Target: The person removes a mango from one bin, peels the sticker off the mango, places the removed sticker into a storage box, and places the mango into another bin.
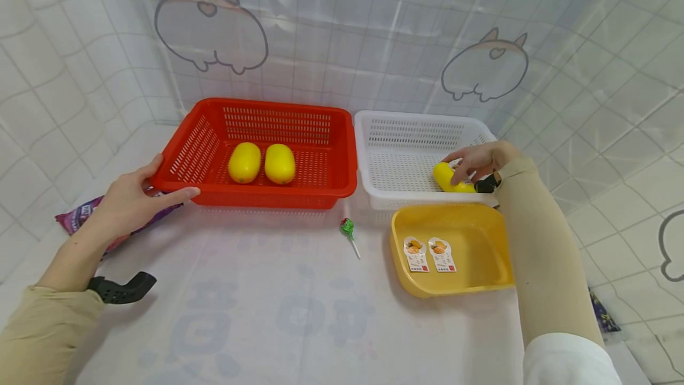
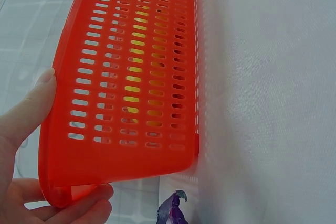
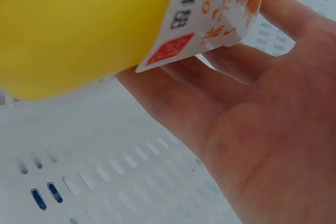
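Observation:
My left hand (image 1: 130,198) grips the front left corner of a red basket (image 1: 267,195), thumb and fingers around its rim, as the left wrist view shows up close. Two yellow mangoes (image 1: 244,163) lie side by side inside that basket. My right hand (image 1: 475,161) reaches into a white basket (image 1: 395,196) and holds a yellow mango (image 1: 445,176) at its right end. In the right wrist view the mango (image 3: 79,30) bears a white label (image 3: 210,14) with orange print and a red square; my fingers curl under the labelled part.
A yellow bin (image 1: 475,254) with two mango-picture labels (image 1: 415,254) stands before the white basket. A green-wrapped lollipop (image 1: 348,228) lies on the white tabletop (image 1: 278,290). One purple bag (image 1: 80,215) is behind my left hand; a dark packet (image 1: 604,312) lies at far right.

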`<action>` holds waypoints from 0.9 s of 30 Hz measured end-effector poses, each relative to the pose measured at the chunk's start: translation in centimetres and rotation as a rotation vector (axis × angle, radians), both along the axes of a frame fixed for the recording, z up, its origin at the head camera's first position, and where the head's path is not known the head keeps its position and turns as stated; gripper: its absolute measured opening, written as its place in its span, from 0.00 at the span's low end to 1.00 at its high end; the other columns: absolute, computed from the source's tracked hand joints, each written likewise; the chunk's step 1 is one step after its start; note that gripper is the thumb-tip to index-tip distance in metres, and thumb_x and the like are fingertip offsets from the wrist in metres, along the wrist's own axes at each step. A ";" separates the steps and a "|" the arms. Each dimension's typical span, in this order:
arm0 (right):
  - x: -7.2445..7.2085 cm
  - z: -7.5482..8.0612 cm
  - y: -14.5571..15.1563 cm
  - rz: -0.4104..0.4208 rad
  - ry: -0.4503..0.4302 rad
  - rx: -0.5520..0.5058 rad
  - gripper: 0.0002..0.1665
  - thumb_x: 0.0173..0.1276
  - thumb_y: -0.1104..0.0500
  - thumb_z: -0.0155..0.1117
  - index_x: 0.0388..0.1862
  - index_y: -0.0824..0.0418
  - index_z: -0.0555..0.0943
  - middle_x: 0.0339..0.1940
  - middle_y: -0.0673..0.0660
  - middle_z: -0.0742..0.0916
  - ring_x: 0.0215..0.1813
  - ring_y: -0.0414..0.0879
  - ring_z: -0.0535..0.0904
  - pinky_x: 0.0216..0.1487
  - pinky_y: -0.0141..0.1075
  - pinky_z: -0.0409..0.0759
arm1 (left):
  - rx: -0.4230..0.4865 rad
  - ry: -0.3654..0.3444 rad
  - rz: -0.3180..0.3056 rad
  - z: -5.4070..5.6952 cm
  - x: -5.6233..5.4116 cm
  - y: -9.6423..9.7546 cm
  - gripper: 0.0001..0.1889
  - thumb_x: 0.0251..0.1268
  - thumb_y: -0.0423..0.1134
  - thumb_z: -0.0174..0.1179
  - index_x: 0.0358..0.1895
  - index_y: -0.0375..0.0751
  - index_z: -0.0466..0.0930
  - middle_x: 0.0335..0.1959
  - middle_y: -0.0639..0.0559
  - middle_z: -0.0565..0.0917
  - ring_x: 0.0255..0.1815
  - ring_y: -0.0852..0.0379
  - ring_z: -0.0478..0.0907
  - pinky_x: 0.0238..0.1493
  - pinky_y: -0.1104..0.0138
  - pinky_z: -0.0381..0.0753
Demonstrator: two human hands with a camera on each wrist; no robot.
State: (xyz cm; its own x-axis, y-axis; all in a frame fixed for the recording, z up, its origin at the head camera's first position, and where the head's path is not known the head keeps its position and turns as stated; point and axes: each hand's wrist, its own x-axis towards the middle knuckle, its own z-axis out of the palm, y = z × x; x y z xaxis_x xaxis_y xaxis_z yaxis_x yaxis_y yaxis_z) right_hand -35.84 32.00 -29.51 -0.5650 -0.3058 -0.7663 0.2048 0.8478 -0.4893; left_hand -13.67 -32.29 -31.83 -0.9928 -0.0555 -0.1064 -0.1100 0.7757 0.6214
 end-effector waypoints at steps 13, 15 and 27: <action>0.4 1.2 -0.1 0.005 0.075 -0.019 0.55 0.67 0.52 0.70 0.82 0.58 0.47 0.79 0.67 0.59 0.71 0.59 0.66 0.71 0.55 0.70 | -0.014 -0.002 -0.009 -0.1 -0.2 -0.1 0.59 0.62 0.67 0.60 0.80 0.46 0.28 0.75 0.22 0.54 0.67 0.26 0.56 0.51 0.41 0.77; 0.6 1.4 -0.2 0.002 0.101 -0.017 0.56 0.67 0.51 0.70 0.82 0.60 0.46 0.79 0.69 0.58 0.71 0.60 0.66 0.71 0.56 0.69 | -0.015 -0.003 -0.009 -0.1 -0.2 -0.1 0.59 0.62 0.67 0.60 0.79 0.46 0.28 0.75 0.22 0.54 0.67 0.26 0.56 0.50 0.41 0.77; 1.9 3.3 -1.2 -0.014 0.230 -0.054 0.55 0.68 0.52 0.68 0.81 0.62 0.45 0.78 0.71 0.58 0.71 0.63 0.61 0.64 0.59 0.75 | -0.001 -0.004 -0.009 0.2 -0.1 -0.1 0.58 0.63 0.67 0.59 0.79 0.46 0.27 0.76 0.23 0.51 0.68 0.26 0.54 0.53 0.37 0.74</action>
